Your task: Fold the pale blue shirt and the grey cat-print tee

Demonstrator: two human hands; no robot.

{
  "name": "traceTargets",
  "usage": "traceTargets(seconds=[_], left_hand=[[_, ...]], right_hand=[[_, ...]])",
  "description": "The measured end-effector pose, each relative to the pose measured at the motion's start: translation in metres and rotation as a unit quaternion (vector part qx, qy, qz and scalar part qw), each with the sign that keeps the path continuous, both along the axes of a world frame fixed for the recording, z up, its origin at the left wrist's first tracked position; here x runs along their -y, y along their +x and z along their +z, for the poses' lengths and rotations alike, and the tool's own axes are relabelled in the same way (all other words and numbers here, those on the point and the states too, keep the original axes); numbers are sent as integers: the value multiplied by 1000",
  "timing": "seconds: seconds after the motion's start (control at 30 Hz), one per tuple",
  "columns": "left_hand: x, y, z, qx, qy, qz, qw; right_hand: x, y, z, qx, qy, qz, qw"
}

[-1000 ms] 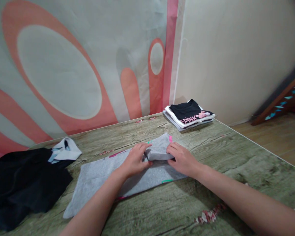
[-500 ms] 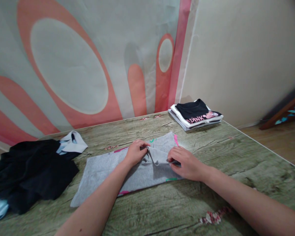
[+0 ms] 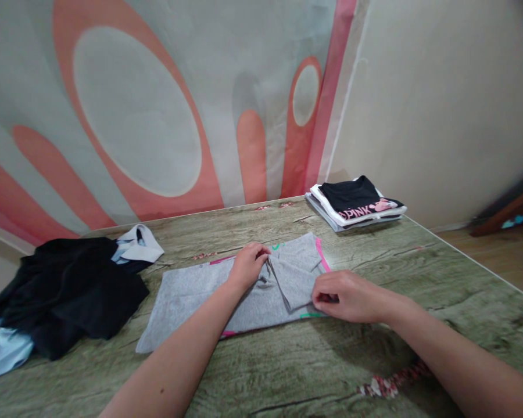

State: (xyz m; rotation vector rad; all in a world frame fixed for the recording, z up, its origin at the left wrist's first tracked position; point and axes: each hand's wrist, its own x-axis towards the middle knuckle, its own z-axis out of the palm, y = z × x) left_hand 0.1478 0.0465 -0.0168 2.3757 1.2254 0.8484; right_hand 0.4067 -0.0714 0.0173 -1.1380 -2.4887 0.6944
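Note:
A grey shirt point(image 3: 187, 296) with pink edging and bits of green print lies on the table in a long folded strip. Near its middle, my left hand point(image 3: 249, 266) pinches the upper corner of a folded-back flap point(image 3: 293, 278), which looks like a sleeve. My right hand point(image 3: 346, 295) has its fingers closed on the shirt's edge at the right, by the pink trim. What lies under the right fingertips is partly hidden. Small creases bunch up just below my left fingers.
A dark heap of clothing point(image 3: 70, 296) with a white collar and a light blue part lies at the left. Folded shirts are stacked point(image 3: 353, 203) at the back right, a black one on top. The wood-patterned table point(image 3: 261, 377) meets a wall behind.
My right hand has moved right and slightly toward me, and the flap now lies flatter and further spread. My left hand keeps its pinch. The view has shifted a little left.

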Motion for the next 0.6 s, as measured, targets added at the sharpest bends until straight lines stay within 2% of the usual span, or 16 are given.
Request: traceTargets(seconds=[0.1, 0.2, 0.3, 0.37, 0.47, 0.6], left_hand=[[13, 4, 12, 18, 18, 7, 1000], [36, 16, 23, 27, 20, -61, 998], [59, 31, 23, -6, 0, -177, 984], [67, 38, 18, -41, -8, -223, 974], [69, 40, 9, -77, -7, -237, 968], [65, 38, 3, -122, 8, -244, 962]], right_hand=[[-8, 11, 0, -35, 2, -111, 993], [-16, 21, -1, -62, 14, -188, 980], [-19, 27, -3, -55, -36, -161, 985], [-20, 30, -5, -28, -73, -139, 987], [-19, 37, -7, 13, -85, -125, 988], [-20, 45, -7, 22, -63, -128, 989]])
